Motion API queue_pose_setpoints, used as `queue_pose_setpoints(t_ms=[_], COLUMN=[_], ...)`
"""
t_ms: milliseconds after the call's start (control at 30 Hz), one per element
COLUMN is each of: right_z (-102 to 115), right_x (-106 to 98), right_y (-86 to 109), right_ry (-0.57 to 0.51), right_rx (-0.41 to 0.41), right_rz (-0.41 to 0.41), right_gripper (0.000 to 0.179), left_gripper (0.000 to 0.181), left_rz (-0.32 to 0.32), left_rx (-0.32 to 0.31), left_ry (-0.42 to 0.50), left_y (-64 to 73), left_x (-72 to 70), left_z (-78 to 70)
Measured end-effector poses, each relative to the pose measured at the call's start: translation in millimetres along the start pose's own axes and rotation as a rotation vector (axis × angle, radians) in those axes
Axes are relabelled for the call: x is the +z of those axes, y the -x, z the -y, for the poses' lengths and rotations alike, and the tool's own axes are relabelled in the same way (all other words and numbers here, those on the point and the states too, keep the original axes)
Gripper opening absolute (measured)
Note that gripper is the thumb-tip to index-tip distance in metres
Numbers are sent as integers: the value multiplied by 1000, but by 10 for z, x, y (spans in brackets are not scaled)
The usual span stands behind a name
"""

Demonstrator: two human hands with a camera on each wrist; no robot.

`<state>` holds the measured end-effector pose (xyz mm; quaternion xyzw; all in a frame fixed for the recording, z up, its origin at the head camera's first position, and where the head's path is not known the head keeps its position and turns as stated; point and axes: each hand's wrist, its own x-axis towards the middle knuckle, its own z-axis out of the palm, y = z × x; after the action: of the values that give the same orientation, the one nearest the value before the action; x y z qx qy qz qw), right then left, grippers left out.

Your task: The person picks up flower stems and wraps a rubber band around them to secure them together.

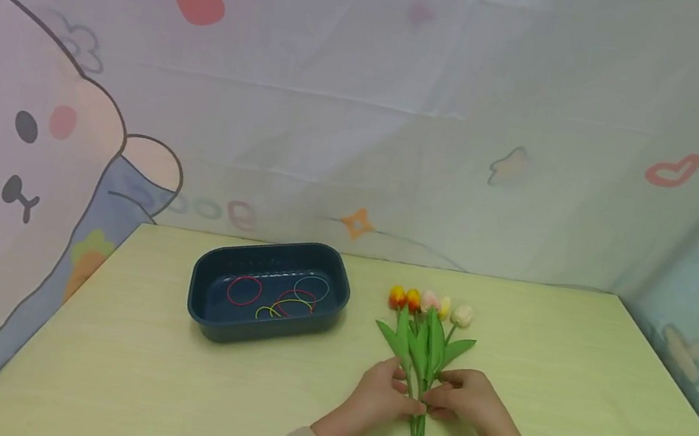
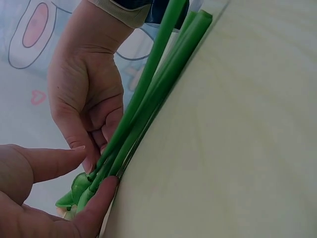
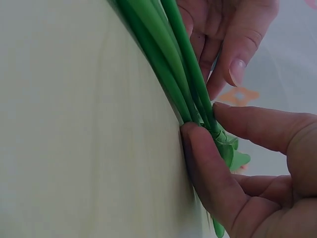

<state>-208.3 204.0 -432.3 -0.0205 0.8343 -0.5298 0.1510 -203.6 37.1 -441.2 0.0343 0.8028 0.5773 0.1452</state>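
Over there on the pale yellow wood-grained desk [image 1: 123, 365], the dark blue rounded-rectangular basin [image 1: 264, 329] stands near the back edge, with thin red, yellow and teal loops [image 1: 283, 302] lying inside. To its right, the bunch of multicoloured, green-stemmed tulips [image 1: 430, 347] points its heads toward the pale printed cloth backdrop [image 1: 336, 131] behind the desk, its stems running forward between the left [image 1: 381, 393] and right hands [image 1: 471, 402].

Pale yellow-green counter [image 1: 567, 409]; behind it, a light backdrop [image 1: 351, 126] printed with hearts [image 1: 199, 4]; left of the counter, a cartoon animal [image 1: 1, 144].
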Motion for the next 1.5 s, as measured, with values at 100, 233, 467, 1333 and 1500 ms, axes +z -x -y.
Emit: queue_pose_setpoints(t_ms=[100, 233, 467, 1333, 1500], right_z=[5, 3, -23, -1, 26], right_x=[2, 0, 10, 62, 78], right_y=[4, 2, -21, 7, 9], right_ry=[-27, -81, -126, -110, -84], right_rx=[-3, -17, -35, -40, -42], right_rz=[10, 38, 75, 66, 34], right_gripper=[53, 54, 56, 54, 54], left_gripper=[82, 82, 76, 90, 103], left_rz=[1, 10, 49, 172, 187], left_rx=[-3, -8, 32, 118, 95], left_ry=[18, 40, 100, 7, 16], left_y=[-5, -2, -2, -3, 7], left_x=[6, 4, -10, 4, 1], left_z=[-1, -11, -8, 28, 12])
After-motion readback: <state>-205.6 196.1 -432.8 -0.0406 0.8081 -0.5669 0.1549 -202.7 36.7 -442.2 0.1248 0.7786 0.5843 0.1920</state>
